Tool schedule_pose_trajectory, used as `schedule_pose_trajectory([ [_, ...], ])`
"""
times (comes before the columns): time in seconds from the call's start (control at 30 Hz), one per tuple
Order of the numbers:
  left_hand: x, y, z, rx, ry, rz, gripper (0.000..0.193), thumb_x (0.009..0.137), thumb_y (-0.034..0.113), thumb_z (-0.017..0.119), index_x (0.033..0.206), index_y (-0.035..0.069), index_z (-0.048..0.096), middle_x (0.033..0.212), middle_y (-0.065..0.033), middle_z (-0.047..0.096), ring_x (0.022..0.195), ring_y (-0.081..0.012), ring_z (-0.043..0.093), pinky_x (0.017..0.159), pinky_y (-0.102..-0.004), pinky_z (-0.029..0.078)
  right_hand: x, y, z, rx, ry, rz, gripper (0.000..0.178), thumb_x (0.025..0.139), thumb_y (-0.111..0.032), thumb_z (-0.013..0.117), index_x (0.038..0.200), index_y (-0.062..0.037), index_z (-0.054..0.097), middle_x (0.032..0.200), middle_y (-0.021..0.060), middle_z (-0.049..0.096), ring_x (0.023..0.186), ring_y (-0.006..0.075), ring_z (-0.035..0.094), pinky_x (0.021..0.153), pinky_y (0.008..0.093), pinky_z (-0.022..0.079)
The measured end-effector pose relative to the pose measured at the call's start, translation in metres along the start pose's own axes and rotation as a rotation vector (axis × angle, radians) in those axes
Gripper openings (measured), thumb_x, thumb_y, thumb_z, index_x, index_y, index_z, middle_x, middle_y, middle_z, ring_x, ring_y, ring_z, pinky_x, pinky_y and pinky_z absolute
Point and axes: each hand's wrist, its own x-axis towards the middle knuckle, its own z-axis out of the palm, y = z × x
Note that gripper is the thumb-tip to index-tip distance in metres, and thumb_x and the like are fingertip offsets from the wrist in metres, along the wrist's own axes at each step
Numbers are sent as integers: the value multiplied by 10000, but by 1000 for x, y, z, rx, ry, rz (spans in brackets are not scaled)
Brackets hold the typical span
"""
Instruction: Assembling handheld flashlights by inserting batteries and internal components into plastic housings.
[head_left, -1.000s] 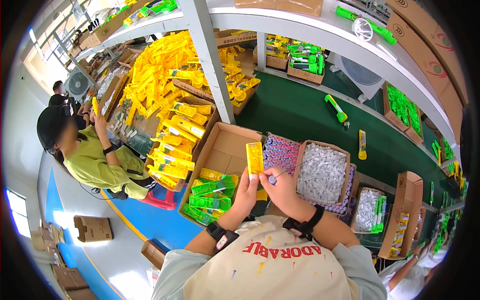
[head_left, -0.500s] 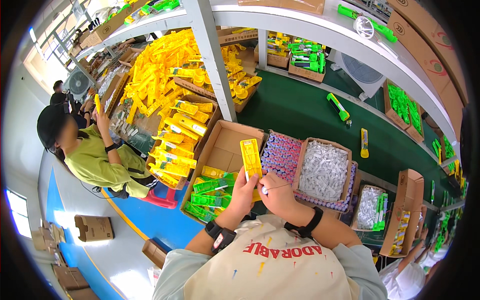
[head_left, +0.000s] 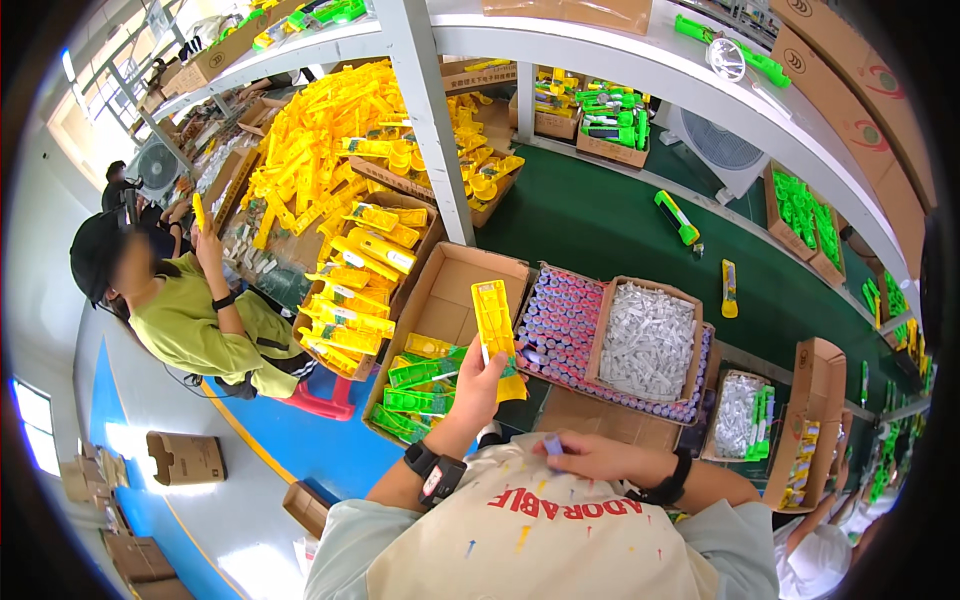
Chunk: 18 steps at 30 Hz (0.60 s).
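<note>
My left hand point(head_left: 478, 388) is closed round a yellow plastic flashlight shell point(head_left: 492, 312), held upright with a green circuit board at its lower part. Close to my chest, my right hand point(head_left: 592, 456) pinches a small lavender cylinder point(head_left: 553, 444) that looks like a battery. It is partly blurred. Left of my left hand stands an open carton point(head_left: 482, 262) holding green and yellow shells point(head_left: 420, 375). To the right lies a tray of battery cells point(head_left: 562, 318), their round ends up. On top of it rests a box of small clear parts point(head_left: 646, 340).
A big heap of yellow shells point(head_left: 320, 130) covers the bench at left, where a person in a green shirt point(head_left: 215, 325) sits. A grey shelf post point(head_left: 425, 120) rises ahead. Green flashlights point(head_left: 677, 217) lie on the green bench. A tall carton point(head_left: 815, 400) stands at right.
My right hand has drawn away from the yellow shell, down and right to my chest, with the small cylinder in it. The left hand keeps the shell, shifted slightly left.
</note>
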Motion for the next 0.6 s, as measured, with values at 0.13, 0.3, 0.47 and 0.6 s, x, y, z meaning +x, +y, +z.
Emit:
schedule_pose_trajectory([
  [0.13,-1,-5,1,55,-35,-3,332,840,39,403,1170,63,371,991,-98,527,801,-158,528,671,-341,493,10,17,-4,-318,273,-525,325,841,-203,534,1115,-40,474,891,50,560,770,95,533,615,235,448],
  [0.3,-7,-15,8,324,-122,100,342,837,23,432,1175,30,386,1031,-83,527,888,-138,526,780,-280,440,22,-39,-17,298,495,-505,269,787,-132,618,990,14,522,824,66,586,705,97,556,592,213,450],
  [0.47,-12,-26,15,469,-107,146,481,815,36,492,1262,7,317,969,-58,521,835,-98,520,703,-224,438,30,-60,-19,95,781,-577,229,770,-136,638,896,30,542,737,65,593,639,96,560,560,221,454],
  [0.6,-15,-25,19,543,-146,169,493,813,37,497,1267,10,308,914,-47,510,769,-94,510,649,-226,440,37,-55,-25,-44,860,-534,246,767,-166,646,858,35,539,708,79,595,616,113,565,543,231,453],
])
